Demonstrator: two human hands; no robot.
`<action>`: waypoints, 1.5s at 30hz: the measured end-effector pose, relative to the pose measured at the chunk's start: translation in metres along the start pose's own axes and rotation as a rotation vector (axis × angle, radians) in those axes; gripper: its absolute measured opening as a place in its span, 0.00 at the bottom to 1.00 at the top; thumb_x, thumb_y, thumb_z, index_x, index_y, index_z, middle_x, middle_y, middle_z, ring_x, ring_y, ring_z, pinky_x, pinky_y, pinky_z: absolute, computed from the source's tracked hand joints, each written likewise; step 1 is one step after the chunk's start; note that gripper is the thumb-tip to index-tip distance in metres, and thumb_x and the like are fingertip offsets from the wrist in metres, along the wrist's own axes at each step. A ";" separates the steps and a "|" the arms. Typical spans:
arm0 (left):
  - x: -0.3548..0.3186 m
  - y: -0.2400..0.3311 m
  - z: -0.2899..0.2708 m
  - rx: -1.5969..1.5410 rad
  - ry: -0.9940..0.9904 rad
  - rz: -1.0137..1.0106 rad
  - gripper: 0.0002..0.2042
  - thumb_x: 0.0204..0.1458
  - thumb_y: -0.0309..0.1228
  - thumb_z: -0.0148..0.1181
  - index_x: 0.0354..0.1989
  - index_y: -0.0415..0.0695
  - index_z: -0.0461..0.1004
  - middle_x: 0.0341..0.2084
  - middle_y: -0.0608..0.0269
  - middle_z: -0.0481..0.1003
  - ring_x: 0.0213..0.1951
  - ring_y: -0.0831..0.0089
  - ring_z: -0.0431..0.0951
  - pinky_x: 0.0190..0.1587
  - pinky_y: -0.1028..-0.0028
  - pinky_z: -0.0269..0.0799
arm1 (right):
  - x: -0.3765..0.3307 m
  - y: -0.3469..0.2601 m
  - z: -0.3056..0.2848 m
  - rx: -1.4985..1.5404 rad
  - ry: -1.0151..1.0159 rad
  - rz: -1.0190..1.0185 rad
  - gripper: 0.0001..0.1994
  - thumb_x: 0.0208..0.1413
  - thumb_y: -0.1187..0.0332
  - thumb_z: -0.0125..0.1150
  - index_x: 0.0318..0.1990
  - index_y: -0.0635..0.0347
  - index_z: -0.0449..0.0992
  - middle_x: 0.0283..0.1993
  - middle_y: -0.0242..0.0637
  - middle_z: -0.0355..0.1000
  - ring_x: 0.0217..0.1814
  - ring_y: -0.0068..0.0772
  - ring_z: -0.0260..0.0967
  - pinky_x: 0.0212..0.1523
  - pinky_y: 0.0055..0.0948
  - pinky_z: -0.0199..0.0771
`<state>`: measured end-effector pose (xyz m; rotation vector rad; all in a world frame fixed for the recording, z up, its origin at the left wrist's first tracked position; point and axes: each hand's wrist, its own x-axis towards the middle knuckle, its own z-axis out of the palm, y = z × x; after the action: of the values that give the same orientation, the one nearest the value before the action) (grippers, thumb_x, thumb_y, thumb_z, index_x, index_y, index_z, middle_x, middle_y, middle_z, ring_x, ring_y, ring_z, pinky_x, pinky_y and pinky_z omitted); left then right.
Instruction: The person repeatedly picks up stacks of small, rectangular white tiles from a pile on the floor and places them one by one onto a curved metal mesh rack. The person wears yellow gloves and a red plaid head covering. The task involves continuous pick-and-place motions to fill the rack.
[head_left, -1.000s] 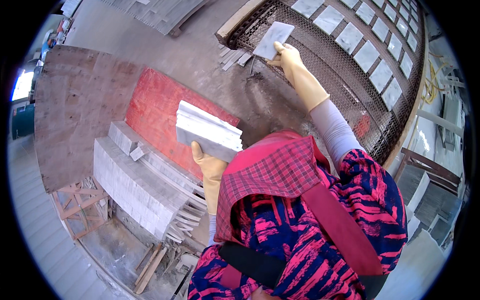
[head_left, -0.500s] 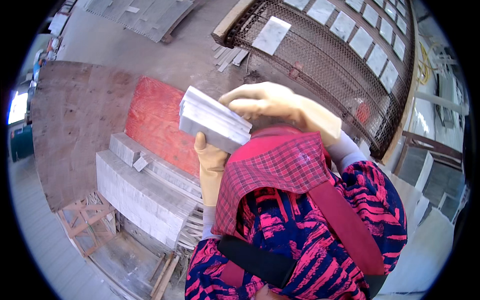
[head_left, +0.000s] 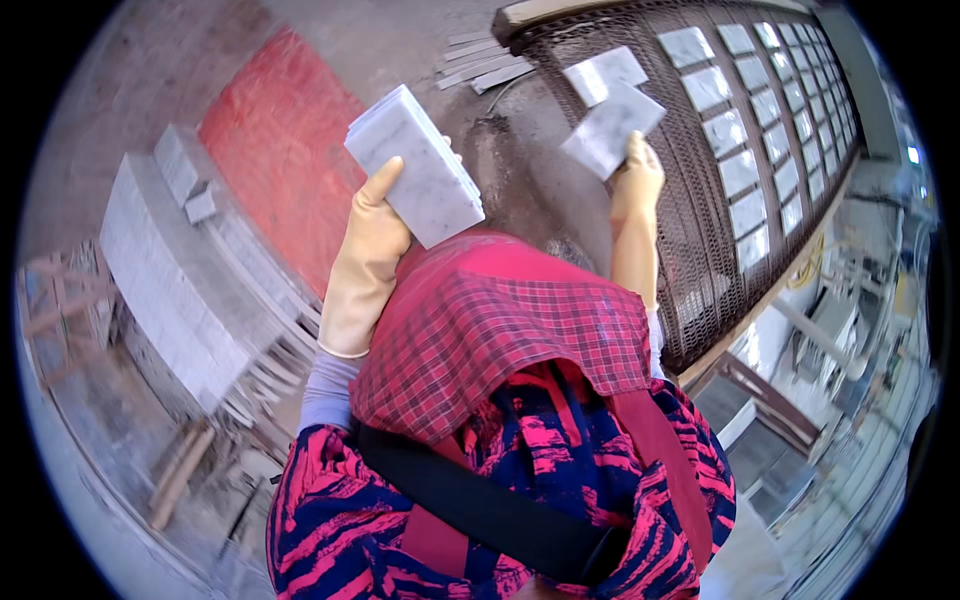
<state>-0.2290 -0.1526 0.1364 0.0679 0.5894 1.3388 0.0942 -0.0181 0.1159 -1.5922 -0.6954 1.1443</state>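
My left hand (head_left: 378, 225), in a cream rubber glove, grips a small stack of white-grey marble tiles (head_left: 418, 165), its thumb flat across the front tile. My right hand (head_left: 637, 180), gloved the same way, pinches a single marble tile (head_left: 613, 130) by its near right corner. That tile is held tilted at the near left edge of a brown mesh conveyor belt (head_left: 690, 270). From this angle it overlaps a tile (head_left: 606, 74) lying on the belt, and whether the two touch I cannot tell. Rows of similar tiles (head_left: 730, 132) cover the belt beyond.
Left of me, a long row of stacked tiles (head_left: 175, 270) stands beside a red board (head_left: 285, 150). Thin stone strips (head_left: 485, 62) lie on the floor ahead, near the belt's wooden edge (head_left: 560, 12). Wooden pieces (head_left: 182, 475) are at lower left.
My right hand has left the stack and swung right to the belt with one tile. My left hand keeps the stack, now turned face-up toward me. The view has turned rightward.
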 end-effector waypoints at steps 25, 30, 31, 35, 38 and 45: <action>0.001 -0.028 0.061 0.089 -0.140 -0.052 0.41 0.54 0.48 0.72 0.72 0.37 0.67 0.61 0.46 0.78 0.62 0.49 0.78 0.68 0.47 0.71 | 0.029 -0.063 -0.076 -0.473 -0.187 -0.053 0.19 0.71 0.54 0.60 0.57 0.60 0.82 0.44 0.40 0.84 0.41 0.29 0.81 0.45 0.28 0.82; 0.038 -0.040 0.099 0.163 -0.200 -0.088 0.33 0.64 0.44 0.63 0.73 0.38 0.66 0.63 0.49 0.76 0.64 0.54 0.77 0.70 0.53 0.70 | -0.065 -0.110 -0.024 -0.488 -0.791 -0.061 0.24 0.64 0.47 0.67 0.52 0.60 0.85 0.44 0.39 0.85 0.45 0.30 0.82 0.49 0.30 0.80; 0.044 -0.041 0.103 0.175 -0.231 -0.111 0.32 0.66 0.43 0.60 0.74 0.38 0.64 0.65 0.49 0.75 0.65 0.55 0.76 0.71 0.54 0.69 | -0.071 -0.112 -0.015 -0.574 -0.817 -0.108 0.26 0.62 0.45 0.68 0.51 0.61 0.85 0.43 0.41 0.84 0.45 0.31 0.82 0.48 0.32 0.80; 0.057 -0.039 0.113 0.355 -0.282 -0.096 0.33 0.66 0.41 0.62 0.75 0.39 0.61 0.65 0.50 0.74 0.66 0.57 0.76 0.71 0.55 0.69 | -0.068 -0.112 -0.006 -0.766 -0.641 -0.117 0.34 0.53 0.37 0.74 0.46 0.64 0.82 0.38 0.45 0.83 0.43 0.39 0.82 0.45 0.37 0.79; 0.065 -0.043 0.123 0.403 -0.315 -0.139 0.34 0.64 0.42 0.66 0.73 0.38 0.63 0.62 0.49 0.75 0.63 0.57 0.78 0.68 0.55 0.72 | -0.066 -0.101 -0.015 -0.712 -0.621 -0.079 0.35 0.51 0.35 0.74 0.46 0.64 0.81 0.38 0.46 0.83 0.42 0.39 0.82 0.44 0.37 0.78; 0.084 -0.064 0.120 0.396 -0.230 -0.205 0.35 0.61 0.43 0.70 0.70 0.36 0.64 0.60 0.48 0.76 0.60 0.56 0.80 0.63 0.56 0.77 | -0.074 -0.094 -0.026 -0.408 -0.577 0.092 0.26 0.59 0.42 0.72 0.45 0.60 0.83 0.35 0.34 0.81 0.32 0.27 0.75 0.35 0.31 0.72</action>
<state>-0.1108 -0.0572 0.1843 0.4666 0.6393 0.9845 0.0990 -0.0620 0.2303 -1.6391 -1.3093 1.6326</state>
